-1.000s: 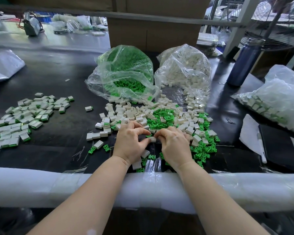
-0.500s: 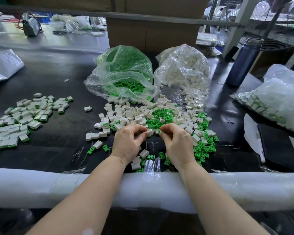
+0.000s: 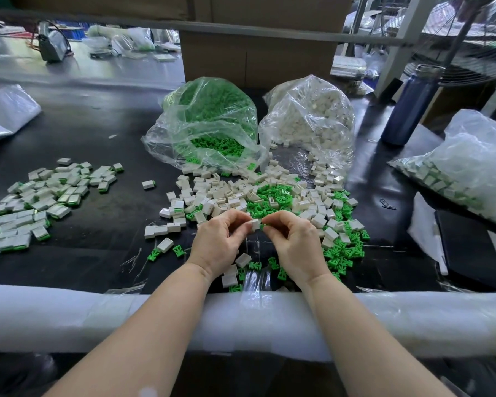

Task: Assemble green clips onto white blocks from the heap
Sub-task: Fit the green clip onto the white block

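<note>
A heap of loose white blocks (image 3: 221,196) mixed with green clips (image 3: 272,196) lies in the middle of the black table (image 3: 98,144). Just in front of it, above the table, my left hand (image 3: 218,242) pinches a small white block (image 3: 255,224) between thumb and fingertips. My right hand (image 3: 292,242) pinches a green clip (image 3: 262,226) against the block's right side; only a sliver of the clip shows. More green clips (image 3: 344,250) lie scattered to the right of my right hand.
A pile of white blocks with green clips fitted (image 3: 40,196) lies at the left. Behind the heap stand a clear bag of green clips (image 3: 206,124) and a bag of white blocks (image 3: 309,121). A blue bottle (image 3: 410,107), another filled bag (image 3: 467,167) and a foam-wrapped front rail (image 3: 98,316) border the area.
Both hands have lifted from the heap's front edge and drawn together. A white block now shows between the fingertips, with a green clip pressed to its right side.
</note>
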### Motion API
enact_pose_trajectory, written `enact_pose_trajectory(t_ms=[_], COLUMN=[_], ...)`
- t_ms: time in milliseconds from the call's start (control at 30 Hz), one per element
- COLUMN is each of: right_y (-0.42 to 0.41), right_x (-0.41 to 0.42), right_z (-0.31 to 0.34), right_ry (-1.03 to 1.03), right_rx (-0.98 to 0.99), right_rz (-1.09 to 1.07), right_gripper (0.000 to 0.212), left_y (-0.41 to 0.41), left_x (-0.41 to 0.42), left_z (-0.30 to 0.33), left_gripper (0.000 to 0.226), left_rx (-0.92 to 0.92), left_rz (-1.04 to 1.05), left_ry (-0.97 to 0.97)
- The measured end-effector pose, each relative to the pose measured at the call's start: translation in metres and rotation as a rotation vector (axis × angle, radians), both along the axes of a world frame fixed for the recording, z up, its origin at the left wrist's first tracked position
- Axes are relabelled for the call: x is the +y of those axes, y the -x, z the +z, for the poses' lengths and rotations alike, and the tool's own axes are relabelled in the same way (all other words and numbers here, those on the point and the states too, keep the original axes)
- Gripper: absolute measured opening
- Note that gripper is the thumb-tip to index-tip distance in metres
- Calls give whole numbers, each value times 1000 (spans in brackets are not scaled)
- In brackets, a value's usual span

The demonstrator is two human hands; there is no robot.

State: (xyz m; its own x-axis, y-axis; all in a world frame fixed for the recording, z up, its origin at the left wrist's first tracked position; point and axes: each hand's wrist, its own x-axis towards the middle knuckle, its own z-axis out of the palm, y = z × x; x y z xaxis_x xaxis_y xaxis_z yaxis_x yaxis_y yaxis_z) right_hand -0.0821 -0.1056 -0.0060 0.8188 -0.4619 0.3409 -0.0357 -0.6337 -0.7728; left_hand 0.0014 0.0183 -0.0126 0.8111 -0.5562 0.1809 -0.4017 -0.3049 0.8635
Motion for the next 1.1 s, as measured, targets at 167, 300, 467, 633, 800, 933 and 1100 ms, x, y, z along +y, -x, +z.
enact_pose_trajectory(t_ms=[167,300,467,633,800,933,1100], right_y=[-1,-1,-1,-1,-1,-1,-1], right_x=[-1,-2,-2,-1,-2,-2,-3], right_z=[-1,-1,-1,-1,-1,-1,-2], right_ry=[11,-2,-10,-5,-17,-46,-59], right_rx=[14,15,-3,3,5,4,-3], right_rz=[-10,-17,-40,-21,-7,3,22], right_gripper=[10,10,7,6,6,5,6], left_y=[1,1,0,1,1,1,1], left_x=[0,1,-1,0,1,-1,0], left_z=[0,0,-1,0,0,0,0], left_gripper=[11,14,12,13,19,9,13], left_rx=[-66,-95,-100,-48,-101,-93,-81], left_rz=[11,2,28,13,-17,-3,-40], left_ry=[3,-6,-18,19,-14,-62,-53])
